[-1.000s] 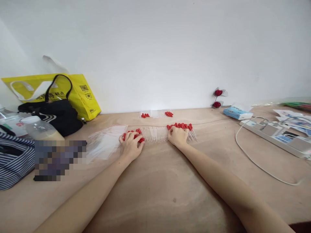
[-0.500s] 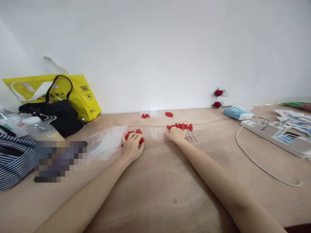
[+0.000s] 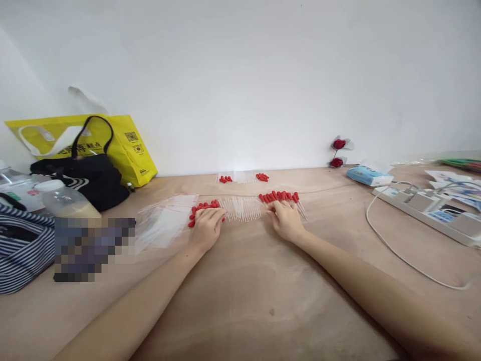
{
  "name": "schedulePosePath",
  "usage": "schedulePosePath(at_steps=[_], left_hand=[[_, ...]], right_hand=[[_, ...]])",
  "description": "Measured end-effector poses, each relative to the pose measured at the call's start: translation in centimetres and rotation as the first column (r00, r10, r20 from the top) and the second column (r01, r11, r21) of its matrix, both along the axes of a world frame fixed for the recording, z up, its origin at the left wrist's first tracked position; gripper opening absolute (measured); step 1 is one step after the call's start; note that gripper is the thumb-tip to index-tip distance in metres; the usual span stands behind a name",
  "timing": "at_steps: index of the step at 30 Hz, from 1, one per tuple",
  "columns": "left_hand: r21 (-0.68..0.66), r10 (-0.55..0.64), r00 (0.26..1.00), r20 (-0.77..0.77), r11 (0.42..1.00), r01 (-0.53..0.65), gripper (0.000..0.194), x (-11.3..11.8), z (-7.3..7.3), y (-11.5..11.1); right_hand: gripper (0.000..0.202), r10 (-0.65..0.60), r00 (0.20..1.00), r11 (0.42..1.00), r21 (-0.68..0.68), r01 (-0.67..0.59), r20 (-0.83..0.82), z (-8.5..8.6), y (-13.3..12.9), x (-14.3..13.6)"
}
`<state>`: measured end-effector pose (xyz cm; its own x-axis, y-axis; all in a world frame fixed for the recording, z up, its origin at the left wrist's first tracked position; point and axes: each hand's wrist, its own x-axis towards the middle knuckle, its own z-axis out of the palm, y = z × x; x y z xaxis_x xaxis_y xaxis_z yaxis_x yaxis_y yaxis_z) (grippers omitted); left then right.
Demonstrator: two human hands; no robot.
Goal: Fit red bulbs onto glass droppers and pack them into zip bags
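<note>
My left hand (image 3: 207, 225) rests on the near edge of a pile of red caps (image 3: 199, 206), fingers bent and close together; what is under the fingertips is hidden. A row of thin white sticks (image 3: 240, 208) lies between my two hands. My right hand (image 3: 286, 219) is at the right end of that row, thumb and index finger pinched on one thin white stick (image 3: 263, 203). Just beyond it, red caps (image 3: 278, 195) sit on the far ends of several sticks. Left of my left hand lie clear plastic bags (image 3: 163, 220).
More red caps (image 3: 262, 177) and a clear bag (image 3: 242, 176) lie by the wall. At left stand a yellow bag (image 3: 137, 150), a black bag (image 3: 99, 180) and a bottle (image 3: 67, 200). A tissue pack (image 3: 369, 176), power strip (image 3: 424, 213) and white cable (image 3: 398, 265) are at right.
My right hand has moved right and nearer, and a thin stick now shows at its fingertips. My left hand has shifted slightly, with its fingers drawn together, uncovering more red caps.
</note>
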<state>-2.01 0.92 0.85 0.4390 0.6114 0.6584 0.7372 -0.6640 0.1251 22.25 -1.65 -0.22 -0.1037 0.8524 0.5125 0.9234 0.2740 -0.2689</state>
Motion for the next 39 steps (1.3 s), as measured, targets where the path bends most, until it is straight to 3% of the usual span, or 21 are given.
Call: schedulePosePath(at_steps=[3,6,9,12,15,18,27,39], left_hand=[[-0.053,-0.222,0.974,0.036,0.973,0.223,0.024,0.7,0.0,-1.5],[-0.211,-0.473,0.880,0.041,0.857,0.471,0.025,1.6,0.0,-3.2],[-0.330,-0.548,0.836,0.037,0.783,0.528,0.027,2.2,0.4,-4.3],[-0.326,-0.495,0.869,0.007,0.820,0.470,0.026,2.4,0.6,-4.7],[-0.253,-0.358,0.933,-0.020,0.905,0.342,0.025,2.7,0.4,-4.6],[-0.231,-0.257,0.965,-0.058,0.943,0.238,0.023,3.2,-0.2,-4.6],[-0.272,-0.121,0.992,-0.047,0.957,0.103,0.016,3.8,0.0,-4.9],[-0.283,-0.090,0.996,-0.016,0.956,0.082,0.015,3.9,-0.3,-4.7]], right_hand=[[0.028,0.230,0.972,0.972,0.032,-0.232,0.059,-0.7,-2.2,2.0],[0.032,0.356,0.929,0.933,0.024,-0.360,0.105,-0.9,-3.6,3.3],[0.029,0.386,0.918,0.921,0.011,-0.389,0.095,-0.9,-3.9,3.4],[0.025,0.376,0.923,0.926,-0.004,-0.377,0.083,-0.7,-3.6,2.7],[0.021,0.387,0.919,0.922,-0.009,-0.387,0.077,-0.7,-3.5,2.0],[0.019,0.401,0.914,0.916,-0.001,-0.402,0.067,-0.7,-3.6,1.8],[0.019,0.367,0.926,0.925,0.073,-0.373,0.088,-0.7,-3.8,1.4],[0.019,0.375,0.927,0.919,0.116,-0.376,0.033,-0.5,-4.4,0.0]])
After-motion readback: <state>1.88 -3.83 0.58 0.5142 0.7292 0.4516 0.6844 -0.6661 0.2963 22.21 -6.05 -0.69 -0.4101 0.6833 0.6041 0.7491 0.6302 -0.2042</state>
